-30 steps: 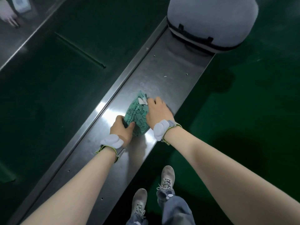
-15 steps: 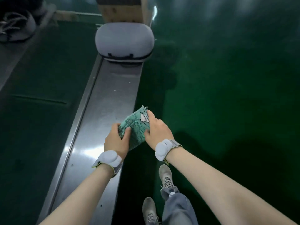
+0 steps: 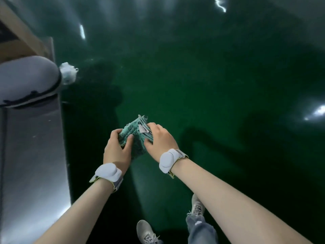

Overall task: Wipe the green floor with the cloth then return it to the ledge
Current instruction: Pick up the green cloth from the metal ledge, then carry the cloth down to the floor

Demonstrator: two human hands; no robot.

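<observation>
A folded teal patterned cloth point(image 3: 134, 132) with a small white tag is held in the air between both hands, above the glossy green floor point(image 3: 202, 88). My left hand point(image 3: 117, 148) grips its left side, thumb on top. My right hand point(image 3: 159, 138) grips its right side by the tag. The steel ledge point(image 3: 33, 164) runs along the left edge of the view, to the left of the hands and apart from the cloth.
A grey padded cushion with a black strap point(image 3: 26, 81) lies on the ledge at far left, with a crumpled white scrap point(image 3: 67, 73) on the floor beside it. A wooden board point(image 3: 21, 36) stands behind. My two shoes point(image 3: 147, 231) show at the bottom.
Both hands lifted the cloth off the steel ledge and carried it to the right, out over the green floor. The view swung right, so the ledge and cushion now sit at the left edge.
</observation>
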